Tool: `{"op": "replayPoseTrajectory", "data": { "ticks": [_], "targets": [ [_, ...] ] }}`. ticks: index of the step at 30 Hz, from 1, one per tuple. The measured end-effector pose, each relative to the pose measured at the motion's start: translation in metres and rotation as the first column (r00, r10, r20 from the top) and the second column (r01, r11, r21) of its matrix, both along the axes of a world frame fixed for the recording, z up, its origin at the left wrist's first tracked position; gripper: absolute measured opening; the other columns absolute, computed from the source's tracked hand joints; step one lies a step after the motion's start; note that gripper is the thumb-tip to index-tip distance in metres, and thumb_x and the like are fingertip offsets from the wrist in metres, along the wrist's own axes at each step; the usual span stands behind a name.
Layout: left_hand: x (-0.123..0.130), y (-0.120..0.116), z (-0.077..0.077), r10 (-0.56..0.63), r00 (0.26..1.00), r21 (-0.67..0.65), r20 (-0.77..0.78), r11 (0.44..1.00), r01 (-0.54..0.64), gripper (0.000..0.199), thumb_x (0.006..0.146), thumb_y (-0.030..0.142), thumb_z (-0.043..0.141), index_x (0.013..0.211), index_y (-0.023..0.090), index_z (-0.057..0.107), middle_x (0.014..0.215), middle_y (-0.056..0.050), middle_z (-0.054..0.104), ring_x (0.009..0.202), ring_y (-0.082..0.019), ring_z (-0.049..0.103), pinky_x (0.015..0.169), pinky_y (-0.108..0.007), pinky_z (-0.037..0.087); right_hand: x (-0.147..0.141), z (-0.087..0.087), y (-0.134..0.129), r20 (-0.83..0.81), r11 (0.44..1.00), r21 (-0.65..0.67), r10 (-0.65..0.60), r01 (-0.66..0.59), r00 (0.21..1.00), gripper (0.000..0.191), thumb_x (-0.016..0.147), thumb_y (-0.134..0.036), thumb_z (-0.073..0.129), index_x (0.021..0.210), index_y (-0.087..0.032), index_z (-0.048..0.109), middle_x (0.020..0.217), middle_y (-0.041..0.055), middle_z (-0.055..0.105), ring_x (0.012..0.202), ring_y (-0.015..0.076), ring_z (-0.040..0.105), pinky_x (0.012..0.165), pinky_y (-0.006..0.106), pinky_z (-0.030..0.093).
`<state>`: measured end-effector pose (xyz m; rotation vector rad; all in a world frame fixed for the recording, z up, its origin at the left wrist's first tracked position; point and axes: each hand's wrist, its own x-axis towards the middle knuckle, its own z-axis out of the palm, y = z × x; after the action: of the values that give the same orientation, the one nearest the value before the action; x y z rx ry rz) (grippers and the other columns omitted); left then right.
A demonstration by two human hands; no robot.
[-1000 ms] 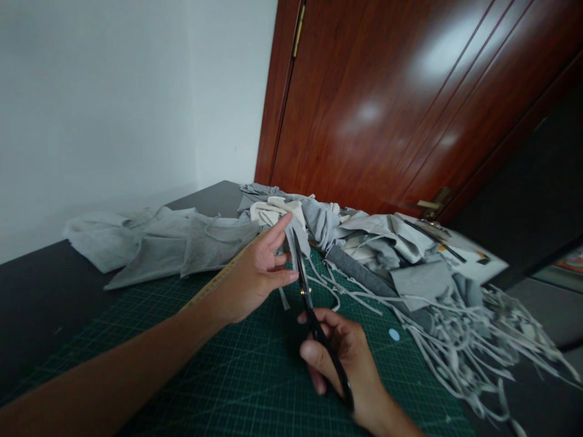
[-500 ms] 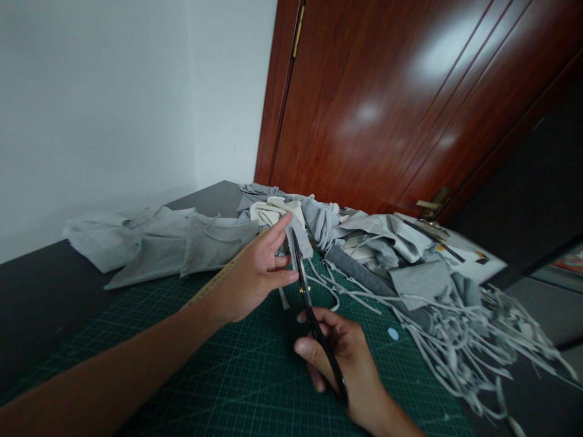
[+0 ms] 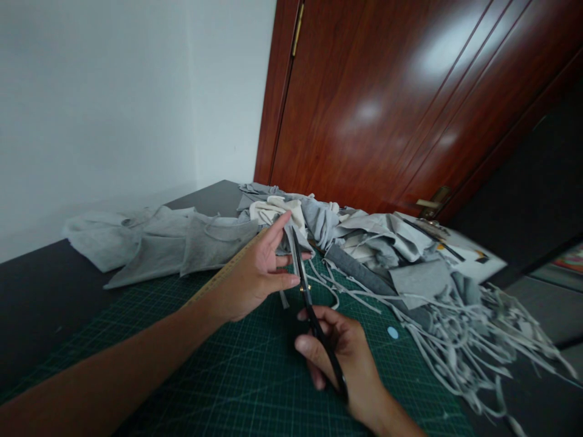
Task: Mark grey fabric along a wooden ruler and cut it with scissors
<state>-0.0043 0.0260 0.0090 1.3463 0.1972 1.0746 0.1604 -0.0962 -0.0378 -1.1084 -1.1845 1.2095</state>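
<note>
My right hand (image 3: 353, 358) is closed around the black handles of a pair of scissors (image 3: 304, 289), whose blades point away from me. A small piece of grey fabric (image 3: 288, 246) lies at the blades. My left hand (image 3: 255, 273) holds that piece from the left, its thumb close to the scissors' pivot and a finger reaching behind the blades. The index finger stretches forward along the cloth. The exact grip is partly hidden by the scissors. Below the thumb hangs a narrow fabric end (image 3: 284, 300).
A green cutting mat (image 3: 255, 370) lies under my hands, with a yellowish ruler (image 3: 217, 279) on it. Grey fabric pieces (image 3: 214, 243) are at left, a fabric heap (image 3: 319, 221) behind, and tangled strips (image 3: 460, 346) at right. A brown door (image 3: 364, 121) stands beyond.
A finger of my left hand now reaches further right behind the blades, and the grey fabric piece has shifted and folded there. Both hands otherwise stay nearly in place.
</note>
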Motion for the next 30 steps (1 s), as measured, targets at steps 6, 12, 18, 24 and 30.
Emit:
{"op": "replayPoseTrajectory", "data": {
  "ticks": [6,12,18,24,30],
  "targets": [
    [-0.0012,-0.0008,0.0012,0.005,1.0,0.004,-0.014,1.0,-0.005,0.122,0.074,0.003,0.089,0.168,0.054,0.031,0.185,-0.002,0.016,0.137,-0.044,0.065,0.079,-0.034,0.072,-0.0001,0.0005,0.0003,0.014,1.0,-0.018,0.003,-0.003,1.0,0.054,0.072,-0.048,0.1,0.105,-0.017,0.069,0.053,-0.0107,0.054,0.035,0.0057,0.043,0.036,0.015,0.031],
    [-0.0037,0.0014,0.0023,0.01,0.999,0.023,-0.053,1.0,-0.009,0.127,0.074,0.007,0.091,0.171,0.052,0.023,0.186,-0.005,0.011,0.138,-0.042,0.065,0.097,-0.044,0.069,-0.0001,0.0008,0.0007,-0.018,1.0,-0.027,0.003,-0.003,1.0,0.056,0.069,-0.047,0.102,0.103,-0.017,0.07,0.053,-0.0094,0.057,0.034,0.0062,0.043,0.035,0.015,0.031],
    [-0.006,0.007,-0.0005,-0.028,0.998,0.067,-0.055,0.997,0.032,0.122,0.078,0.005,0.088,0.17,0.053,0.025,0.185,-0.004,0.017,0.139,-0.039,0.064,0.101,-0.044,0.067,0.0006,0.0018,0.0003,0.003,1.0,-0.015,0.012,-0.012,1.0,0.054,0.071,-0.046,0.101,0.104,-0.016,0.069,0.053,-0.0106,0.054,0.034,0.005,0.042,0.036,0.014,0.029],
    [-0.0057,0.0068,-0.0003,-0.051,0.998,0.06,-0.041,0.997,0.053,0.124,0.078,0.006,0.089,0.172,0.049,0.021,0.185,-0.005,0.017,0.139,-0.037,0.063,0.092,-0.035,0.068,-0.0006,0.0026,-0.0005,0.023,1.0,-0.028,0.014,-0.013,1.0,0.056,0.071,-0.049,0.101,0.105,-0.016,0.069,0.052,-0.0111,0.053,0.035,0.0057,0.041,0.037,0.016,0.029],
    [-0.0066,0.0069,-0.0002,-0.032,0.998,0.043,-0.047,0.998,0.035,0.123,0.075,0.006,0.091,0.171,0.048,0.027,0.185,-0.005,0.02,0.137,-0.038,0.063,0.085,-0.033,0.067,-0.0017,0.0042,-0.001,0.045,0.999,-0.034,0.018,-0.017,0.999,0.057,0.072,-0.052,0.099,0.105,-0.017,0.069,0.051,-0.0114,0.052,0.035,0.0064,0.039,0.037,0.017,0.029]
  ]
}}
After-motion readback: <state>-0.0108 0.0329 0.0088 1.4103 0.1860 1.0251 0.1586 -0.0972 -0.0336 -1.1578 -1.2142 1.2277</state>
